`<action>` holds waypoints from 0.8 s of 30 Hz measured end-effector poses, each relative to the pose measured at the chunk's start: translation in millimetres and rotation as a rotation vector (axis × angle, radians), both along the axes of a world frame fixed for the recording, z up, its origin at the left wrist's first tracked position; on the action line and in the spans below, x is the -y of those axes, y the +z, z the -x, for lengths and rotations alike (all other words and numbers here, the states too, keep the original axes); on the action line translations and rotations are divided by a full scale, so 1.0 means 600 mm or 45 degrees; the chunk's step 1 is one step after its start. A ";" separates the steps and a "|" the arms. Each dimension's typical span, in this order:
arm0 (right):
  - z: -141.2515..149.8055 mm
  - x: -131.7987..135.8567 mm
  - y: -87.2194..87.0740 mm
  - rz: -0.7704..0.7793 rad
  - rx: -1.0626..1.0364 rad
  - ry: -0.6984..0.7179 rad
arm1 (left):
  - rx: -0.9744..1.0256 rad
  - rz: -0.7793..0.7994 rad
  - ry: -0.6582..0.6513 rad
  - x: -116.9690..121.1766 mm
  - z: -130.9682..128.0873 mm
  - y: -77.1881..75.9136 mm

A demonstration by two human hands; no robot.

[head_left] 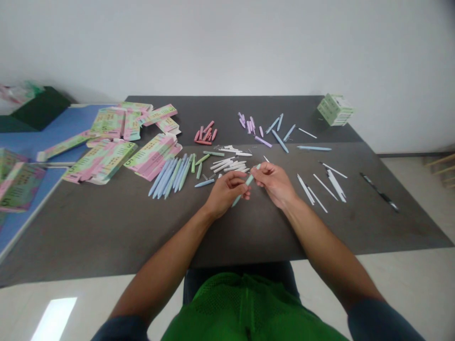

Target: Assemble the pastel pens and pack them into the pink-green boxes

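Both hands meet over the middle of the table around a pale green pen [250,180]. My left hand [227,192] grips its barrel, with the lower end sticking out below the fingers. My right hand [274,182] pinches the upper end between thumb and fingers. Just beyond the hands lie several white pen parts [231,163]. To the left, a row of blue and green pens [169,176] lies side by side, with short green pen parts [199,169] and a blue piece [204,183] close by. White refills [325,185] are scattered right of my right hand.
Pink-and-green boxes [152,156] pile up at the left. Red parts [205,134], purple parts [250,124] and blue barrels [280,141] lie farther back. A green box [335,110] stands at the back right; a black pen [379,192] lies near the right edge.
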State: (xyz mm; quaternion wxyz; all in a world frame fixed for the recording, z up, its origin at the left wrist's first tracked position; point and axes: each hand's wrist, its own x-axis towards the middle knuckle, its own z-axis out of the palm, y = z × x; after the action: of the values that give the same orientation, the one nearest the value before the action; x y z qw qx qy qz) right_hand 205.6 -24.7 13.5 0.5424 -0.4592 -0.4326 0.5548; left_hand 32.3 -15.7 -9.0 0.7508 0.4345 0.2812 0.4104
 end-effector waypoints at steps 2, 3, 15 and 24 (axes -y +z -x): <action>0.001 0.000 0.000 0.012 -0.010 -0.013 | 0.003 0.002 -0.004 0.000 -0.001 0.001; 0.001 0.000 0.002 0.016 -0.024 0.012 | 0.002 -0.001 -0.002 0.000 -0.001 0.001; 0.000 -0.004 -0.007 0.003 0.029 -0.015 | -0.016 -0.033 -0.015 0.003 0.002 0.009; 0.023 0.005 -0.004 -0.048 0.094 0.000 | -0.137 -0.077 0.081 0.000 0.001 0.007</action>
State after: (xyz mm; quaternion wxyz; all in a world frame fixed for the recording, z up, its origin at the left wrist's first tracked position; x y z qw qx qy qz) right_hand 191.7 -27.5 10.9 0.5345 -0.4692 -0.4626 0.5293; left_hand 32.0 -15.7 -4.9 0.7076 0.4693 0.3221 0.4186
